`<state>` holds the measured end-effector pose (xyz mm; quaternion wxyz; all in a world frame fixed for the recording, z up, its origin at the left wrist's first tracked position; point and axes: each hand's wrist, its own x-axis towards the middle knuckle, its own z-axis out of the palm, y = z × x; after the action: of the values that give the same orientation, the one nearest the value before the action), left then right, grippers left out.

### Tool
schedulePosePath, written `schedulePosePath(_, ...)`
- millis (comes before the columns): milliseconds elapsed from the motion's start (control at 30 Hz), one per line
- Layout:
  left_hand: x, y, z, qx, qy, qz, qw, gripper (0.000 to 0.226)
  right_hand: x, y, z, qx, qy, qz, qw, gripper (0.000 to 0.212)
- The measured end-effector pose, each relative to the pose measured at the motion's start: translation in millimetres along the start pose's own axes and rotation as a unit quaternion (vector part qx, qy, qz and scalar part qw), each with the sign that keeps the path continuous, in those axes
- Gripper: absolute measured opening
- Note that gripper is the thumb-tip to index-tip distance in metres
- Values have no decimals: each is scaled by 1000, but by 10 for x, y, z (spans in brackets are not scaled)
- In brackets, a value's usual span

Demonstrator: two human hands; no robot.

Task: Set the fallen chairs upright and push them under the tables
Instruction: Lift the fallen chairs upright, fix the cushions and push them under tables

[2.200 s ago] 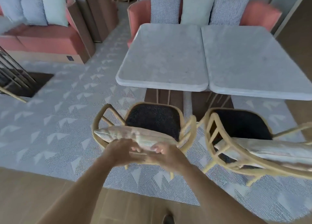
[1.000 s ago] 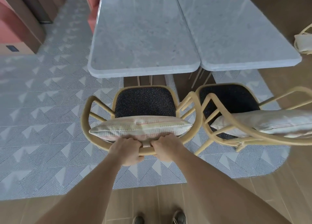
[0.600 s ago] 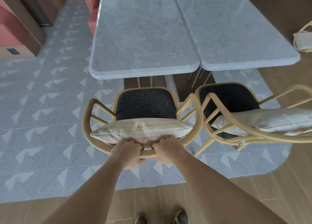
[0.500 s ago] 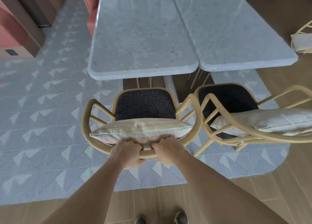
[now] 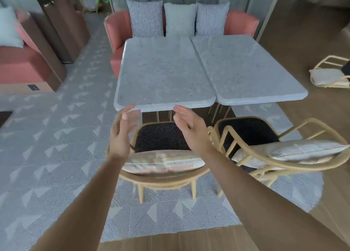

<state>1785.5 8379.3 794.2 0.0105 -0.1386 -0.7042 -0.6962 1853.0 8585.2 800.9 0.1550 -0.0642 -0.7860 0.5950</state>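
A wooden chair (image 5: 162,180) with a dark seat and a striped cushion (image 5: 164,162) stands upright in front of the left marble table (image 5: 162,74). My left hand (image 5: 123,133) and my right hand (image 5: 191,129) hover above the chair with straight fingers, touching nothing. A second upright chair (image 5: 280,165) with its own cushion stands to the right, angled, before the right marble table (image 5: 244,69). Another chair (image 5: 333,74) lies on its side on the wooden floor at the far right.
A pink bench (image 5: 240,23) with three pillows backs the tables. Another pink sofa (image 5: 20,65) and wooden planters (image 5: 66,23) stand at the left. A patterned grey rug (image 5: 47,137) covers the floor under the tables; wooden floor lies near me and to the right.
Both hands have let go of the chair's back rail and risen above the seat with fingers spread. My view has tilted up, bringing the bench and the fallen chair into sight.
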Motion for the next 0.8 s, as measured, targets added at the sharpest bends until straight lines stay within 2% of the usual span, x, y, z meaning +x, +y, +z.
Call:
schedulePosePath(100,16,996,41,-64,-34,153,986,74,-177,-960,-366,49,60,-166,983,63)
schedulePosePath(167,14,1513,180,-123,-70,192,971,70,-398,-1417,-755,34,90,-269,958,68)
schedulePosePath(200,14,1706,295,-145,-84,207,964,65,-508,-1574,-963,10,102,-290,951,72)
schedulePosePath(267,-27,1959,591,-153,-108,242,952,60,-771,-1783,-1333,-26,135,-272,952,80)
schedulePosePath(400,-102,2318,1393,-212,-164,253,930,65,-1261,-1957,-2099,-68,202,-269,939,98)
schedulePosePath(467,-239,2448,1827,-219,-210,287,909,65,-1524,-2043,-2462,-87,233,-276,929,99)
schedulePosePath(600,-643,2669,2746,-241,-308,297,871,68,-2092,-2080,-3260,-125,303,-300,896,98)
schedulePosePath(800,-1420,3028,4241,-282,-388,309,821,71,-3091,-2017,-4554,-167,394,-311,849,90)
